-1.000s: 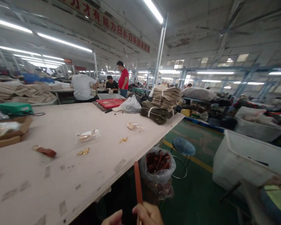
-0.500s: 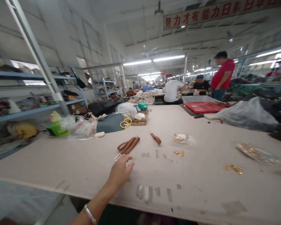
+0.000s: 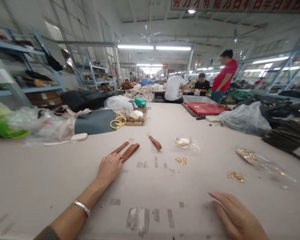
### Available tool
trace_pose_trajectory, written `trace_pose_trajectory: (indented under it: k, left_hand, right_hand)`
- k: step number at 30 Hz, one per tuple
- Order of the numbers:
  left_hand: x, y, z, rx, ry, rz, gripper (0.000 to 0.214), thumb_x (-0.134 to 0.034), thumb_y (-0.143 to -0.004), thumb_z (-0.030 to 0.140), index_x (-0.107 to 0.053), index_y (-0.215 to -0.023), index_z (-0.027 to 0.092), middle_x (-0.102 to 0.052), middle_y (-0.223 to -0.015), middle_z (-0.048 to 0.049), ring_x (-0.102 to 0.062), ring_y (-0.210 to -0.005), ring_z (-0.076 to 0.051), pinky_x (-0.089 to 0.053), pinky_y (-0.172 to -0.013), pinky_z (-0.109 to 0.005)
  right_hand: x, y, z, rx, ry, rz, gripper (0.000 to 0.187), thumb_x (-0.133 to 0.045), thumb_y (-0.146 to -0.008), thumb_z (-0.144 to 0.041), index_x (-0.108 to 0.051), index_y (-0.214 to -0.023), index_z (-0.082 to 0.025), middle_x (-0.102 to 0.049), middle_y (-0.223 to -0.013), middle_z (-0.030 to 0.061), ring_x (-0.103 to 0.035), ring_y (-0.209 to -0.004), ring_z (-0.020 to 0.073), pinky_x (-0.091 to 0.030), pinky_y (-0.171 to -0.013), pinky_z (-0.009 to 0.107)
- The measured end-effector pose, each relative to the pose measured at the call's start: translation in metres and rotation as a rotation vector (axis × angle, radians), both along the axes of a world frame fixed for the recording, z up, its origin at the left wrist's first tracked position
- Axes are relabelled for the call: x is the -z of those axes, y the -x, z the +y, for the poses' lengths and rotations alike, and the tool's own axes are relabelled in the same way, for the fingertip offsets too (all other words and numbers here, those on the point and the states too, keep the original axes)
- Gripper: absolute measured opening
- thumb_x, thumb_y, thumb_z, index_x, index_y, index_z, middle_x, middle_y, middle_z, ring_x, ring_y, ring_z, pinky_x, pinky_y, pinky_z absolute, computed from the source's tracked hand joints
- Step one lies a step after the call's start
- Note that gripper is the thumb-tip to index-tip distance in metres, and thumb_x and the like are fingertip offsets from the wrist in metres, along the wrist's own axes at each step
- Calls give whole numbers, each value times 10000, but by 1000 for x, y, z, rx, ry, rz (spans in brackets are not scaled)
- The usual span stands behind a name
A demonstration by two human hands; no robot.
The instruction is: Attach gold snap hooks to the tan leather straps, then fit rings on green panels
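My left hand (image 3: 110, 168), with a silver bangle at its wrist, is closed over the near end of the brown leather straps (image 3: 130, 152). The fingertips are partly hidden beneath the hand. One strap ends in a gold-coloured metal clasp (image 3: 130, 140) that points away from me. Just to the right lies a short brown leather loop (image 3: 155, 143) with its own metal clasp, apart from both hands. My right hand (image 3: 236, 215) hovers low at the front right, fingers stretched and holding nothing. Beyond it is a small pile of gold-coloured metal fittings (image 3: 236, 176).
A second pile of gold fittings (image 3: 181, 161) lies mid-table near a plastic bag of fittings (image 3: 186, 143). Another bag (image 3: 257, 161) is at right. Yellow rings (image 3: 115, 124) and a cardboard box (image 3: 134, 122) stand behind. Co-workers (image 3: 175, 88) are further back.
My left hand has moved left and closed over the straps, which now lie differently, with a clasp at the far end. My right hand has come into view. The camera view has shifted.
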State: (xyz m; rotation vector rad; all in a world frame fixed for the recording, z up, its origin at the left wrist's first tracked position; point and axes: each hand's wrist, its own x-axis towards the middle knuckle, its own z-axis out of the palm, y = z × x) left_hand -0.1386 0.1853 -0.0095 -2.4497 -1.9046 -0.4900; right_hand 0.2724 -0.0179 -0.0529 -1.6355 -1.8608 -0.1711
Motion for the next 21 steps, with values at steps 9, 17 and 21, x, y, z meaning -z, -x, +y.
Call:
trace_pose_trajectory:
  k: [9, 17, 21]
  left_hand:
    - [-1, -10, -84, 161, 40, -81, 140, -520, -896, 177, -640, -953, 222, -615, -1129, -48, -548, -1074, -197, -438, -965, -336]
    - [-9, 36, -101, 34, 49, -163, 181, -487, -890, 109, -605, -987, 206, -623, -1032, -55, -553, -1008, -215, -461, -907, -377]
    - [-16, 39, -85, 56, 73, -63, 225, -463, -904, 124, -611, -1058, 197, -637, -1094, -63, -545, -1059, -211, -439, -946, -359]
  right_hand:
    - [3, 43, 134, -34, 113, -376, 407, -342, -929, -229, -630, -1198, -130, -674, -1148, 145, -630, -1011, 286, -527, -889, 447]
    - [17, 15, 129, -91, 148, -336, 388, -354, -871, -278, -712, -1006, -217, -714, -974, 99, -664, -879, 268, -552, -805, 432]
    - [13, 11, 136, -37, 215, -219, 452, -329, -862, -425, -729, -956, -237, -726, -959, 89, -684, -858, 275, -543, -825, 442]
